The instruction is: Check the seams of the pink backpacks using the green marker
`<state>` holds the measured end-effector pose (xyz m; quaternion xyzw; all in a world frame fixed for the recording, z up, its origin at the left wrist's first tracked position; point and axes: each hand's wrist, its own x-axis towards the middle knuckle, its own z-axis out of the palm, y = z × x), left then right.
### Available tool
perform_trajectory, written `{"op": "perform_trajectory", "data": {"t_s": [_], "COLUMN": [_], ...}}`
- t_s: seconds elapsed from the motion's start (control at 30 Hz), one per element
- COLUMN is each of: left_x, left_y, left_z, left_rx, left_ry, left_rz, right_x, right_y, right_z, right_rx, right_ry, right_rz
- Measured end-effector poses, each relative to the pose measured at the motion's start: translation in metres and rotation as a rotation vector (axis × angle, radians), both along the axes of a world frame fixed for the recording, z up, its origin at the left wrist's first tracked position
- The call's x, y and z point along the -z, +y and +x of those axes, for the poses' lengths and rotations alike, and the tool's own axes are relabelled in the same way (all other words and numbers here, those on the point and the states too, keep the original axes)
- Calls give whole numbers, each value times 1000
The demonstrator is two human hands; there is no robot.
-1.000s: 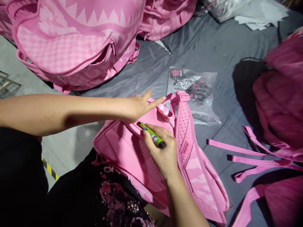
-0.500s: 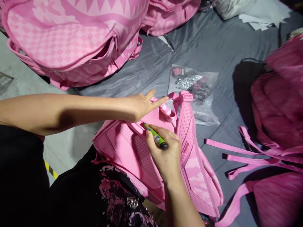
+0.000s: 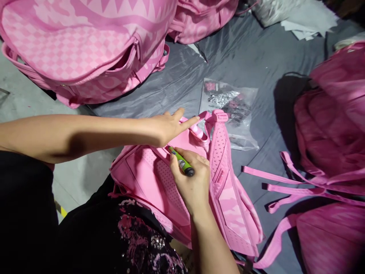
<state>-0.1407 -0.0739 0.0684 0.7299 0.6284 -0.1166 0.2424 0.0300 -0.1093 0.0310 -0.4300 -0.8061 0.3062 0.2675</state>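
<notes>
Currently the right hand point(image 3: 195, 182) grips 1 green pen point(image 3: 180, 161) over the pink backpack point(image 3: 132, 171); the left hand point(image 3: 168, 127) lies spread atop it.

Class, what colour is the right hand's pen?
The pen is mainly green with a black end; best seen in the head view.

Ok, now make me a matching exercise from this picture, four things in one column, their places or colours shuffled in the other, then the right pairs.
Things
1. Green marker pen
2. Clear plastic bag
3. Left hand
4. Floor stripe

Places or colours
A. Yellow and black
B. Stretched out over the pink backpack
C. In the right hand
D. On the grey cover

Pairs: 1-C, 2-D, 3-B, 4-A
</notes>
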Motion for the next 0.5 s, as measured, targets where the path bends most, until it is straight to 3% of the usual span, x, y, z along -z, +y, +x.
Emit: {"op": "perform_trajectory", "data": {"t_s": [0.27, 0.4, 0.5], "left_x": [-1, 7, 15], "left_y": [0, -3, -7], "left_z": [0, -5, -11], "left_rx": [-22, 26, 61], "left_ry": [-22, -32, -28], "left_rz": [0, 62, 129], "right_x": [-2, 2, 0], "right_y": [2, 2, 1], "right_z": [3, -5, -11], "right_rx": [-25, 9, -59], "right_ry": [6, 26, 78], "right_rz": [-35, -48, -107]}}
